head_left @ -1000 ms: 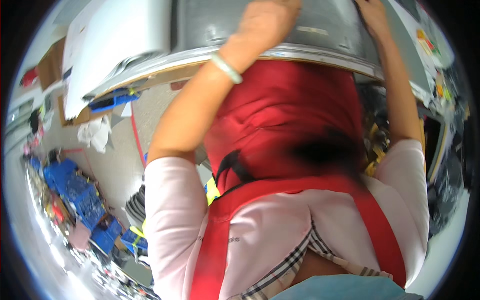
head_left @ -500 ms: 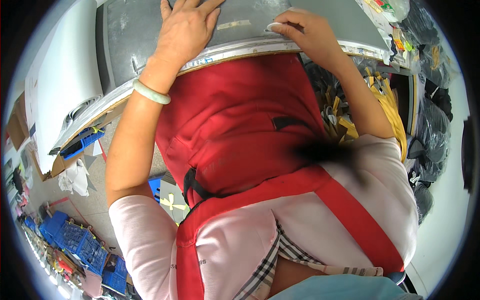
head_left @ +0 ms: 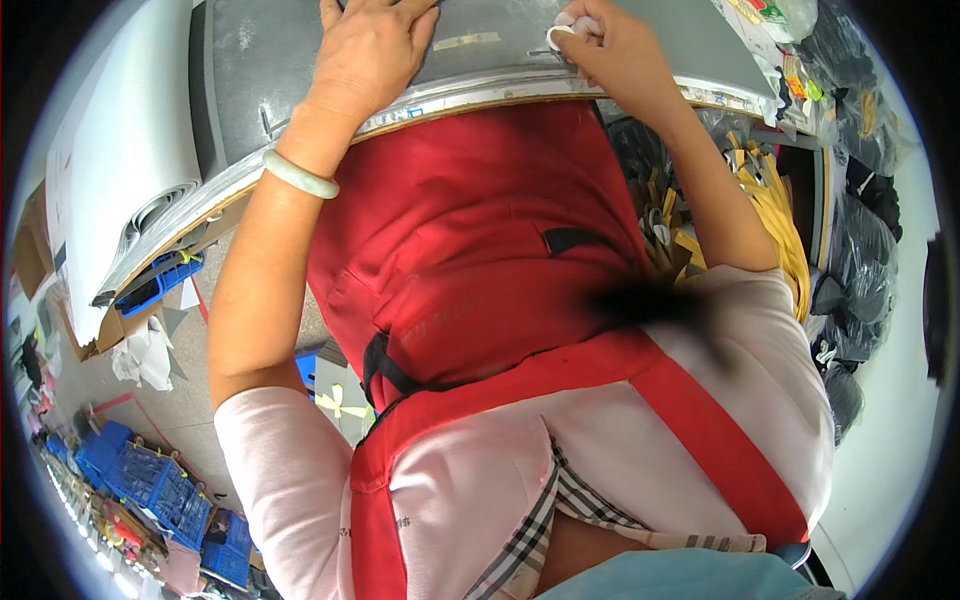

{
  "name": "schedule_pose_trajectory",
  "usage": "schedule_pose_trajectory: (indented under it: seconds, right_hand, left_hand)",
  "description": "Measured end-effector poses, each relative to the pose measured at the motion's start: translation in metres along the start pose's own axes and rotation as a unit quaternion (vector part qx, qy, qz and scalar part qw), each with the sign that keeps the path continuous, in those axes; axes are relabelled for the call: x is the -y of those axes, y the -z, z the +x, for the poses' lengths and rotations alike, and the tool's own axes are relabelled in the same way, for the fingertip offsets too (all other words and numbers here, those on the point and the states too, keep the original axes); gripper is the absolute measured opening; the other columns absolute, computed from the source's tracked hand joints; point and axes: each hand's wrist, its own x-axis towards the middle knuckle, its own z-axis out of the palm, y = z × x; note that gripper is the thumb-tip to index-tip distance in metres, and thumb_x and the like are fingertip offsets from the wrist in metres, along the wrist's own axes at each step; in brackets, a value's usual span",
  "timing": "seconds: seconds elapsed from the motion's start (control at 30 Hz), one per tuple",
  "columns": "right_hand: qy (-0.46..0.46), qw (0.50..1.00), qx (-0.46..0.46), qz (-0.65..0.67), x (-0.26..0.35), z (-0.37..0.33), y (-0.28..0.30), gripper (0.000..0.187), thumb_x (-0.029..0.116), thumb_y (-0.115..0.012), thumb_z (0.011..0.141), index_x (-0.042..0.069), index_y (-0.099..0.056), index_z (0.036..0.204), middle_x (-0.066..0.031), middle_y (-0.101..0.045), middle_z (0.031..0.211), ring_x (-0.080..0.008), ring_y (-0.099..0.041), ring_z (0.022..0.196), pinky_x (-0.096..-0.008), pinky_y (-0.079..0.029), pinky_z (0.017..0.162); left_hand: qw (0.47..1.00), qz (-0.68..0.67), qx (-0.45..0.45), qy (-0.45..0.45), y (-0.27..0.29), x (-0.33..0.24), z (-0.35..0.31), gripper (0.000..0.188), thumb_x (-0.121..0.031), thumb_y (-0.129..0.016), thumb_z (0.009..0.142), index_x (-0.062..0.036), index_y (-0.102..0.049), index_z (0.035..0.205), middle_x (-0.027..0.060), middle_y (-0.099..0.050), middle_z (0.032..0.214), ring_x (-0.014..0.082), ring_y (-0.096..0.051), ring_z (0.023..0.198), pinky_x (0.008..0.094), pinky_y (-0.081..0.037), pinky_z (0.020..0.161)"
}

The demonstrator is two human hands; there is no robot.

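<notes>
My left hand (head_left: 368, 52) lies palm down with its fingers spread on a dark grey sheet (head_left: 280, 70) covering the worktable. The far fingertips run out of the picture at the top. Farther right, my right hand (head_left: 622, 58) is closed, with thumb and fingers pinching a small white piece with a rounded edge (head_left: 560, 37). Its exact kind is not clear. Between the hands, a strip of beige tape (head_left: 466, 41) sticks to the sheet. Close to the right fingertips, a short dark mark shows on the sheet.
A large pale roll of sheet material (head_left: 135, 130) lies at the table's left end. Yellow strips (head_left: 765, 210) hang below the right side, near plastic-wrapped dark bundles (head_left: 865, 290). Blue crates (head_left: 160, 490) stand on the floor at lower left. The table's near edge (head_left: 480, 103) runs along my apron.
My right hand has shifted slightly right and its grip has turned, still pinching the white piece. My left hand stays spread on the sheet, almost in the same place.
</notes>
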Motion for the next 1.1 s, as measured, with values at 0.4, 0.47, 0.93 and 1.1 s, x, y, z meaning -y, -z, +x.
schedule_pose_trajectory:
  seconds: [0.4, 0.47, 0.93, 1.1]
  right_hand:
    - [0.067, 0.993, 0.004, 0.102, -0.002, 0.092, 0.018, 0.018, 0.018, -0.064, 0.099, 0.000, -0.067, 0.099, -0.0049, -0.065, 0.074, -0.0130, -0.059, 0.068, -0.0312, -0.049, 0.063]
    - [0.136, 0.989, -0.045, 0.029, -0.010, 0.129, 0.011, 0.020, 0.018, -0.065, 0.097, -0.001, -0.068, 0.096, -0.0091, -0.067, 0.078, -0.0180, -0.061, 0.070, -0.0346, -0.050, 0.067]
    - [0.280, 0.932, -0.065, -0.223, -0.012, 0.203, -0.007, 0.024, 0.021, -0.067, 0.093, -0.002, -0.071, 0.091, -0.0224, -0.069, 0.093, -0.0407, -0.065, 0.091, -0.0478, -0.050, 0.082]
    - [0.128, 0.981, -0.033, -0.139, -0.005, 0.193, 0.006, 0.019, 0.017, -0.067, 0.091, -0.002, -0.067, 0.089, -0.0176, -0.069, 0.079, -0.0327, -0.068, 0.072, -0.0436, -0.052, 0.070]
  left_hand:
    - [0.998, 0.029, -0.044, -0.044, -0.021, 0.020, -0.001, 0.034, -0.025, -0.061, 0.100, -0.0183, -0.066, 0.133, 0.0074, -0.060, 0.140, 0.0354, -0.048, 0.139, 0.0743, -0.029, 0.111]
    - [0.994, 0.028, -0.078, -0.065, -0.024, 0.022, -0.002, 0.033, -0.026, -0.060, 0.101, -0.0182, -0.066, 0.132, 0.0076, -0.060, 0.139, 0.0356, -0.048, 0.138, 0.0731, -0.031, 0.111]
    - [0.997, 0.021, -0.061, -0.041, -0.024, 0.019, -0.005, 0.031, -0.024, -0.061, 0.101, -0.0183, -0.068, 0.131, 0.0073, -0.059, 0.140, 0.0350, -0.048, 0.139, 0.0684, -0.029, 0.115]
    - [0.996, 0.011, -0.080, -0.042, -0.025, 0.020, -0.005, 0.030, -0.024, -0.062, 0.100, -0.0167, -0.069, 0.128, 0.0079, -0.060, 0.137, 0.0352, -0.049, 0.138, 0.0710, -0.030, 0.113]
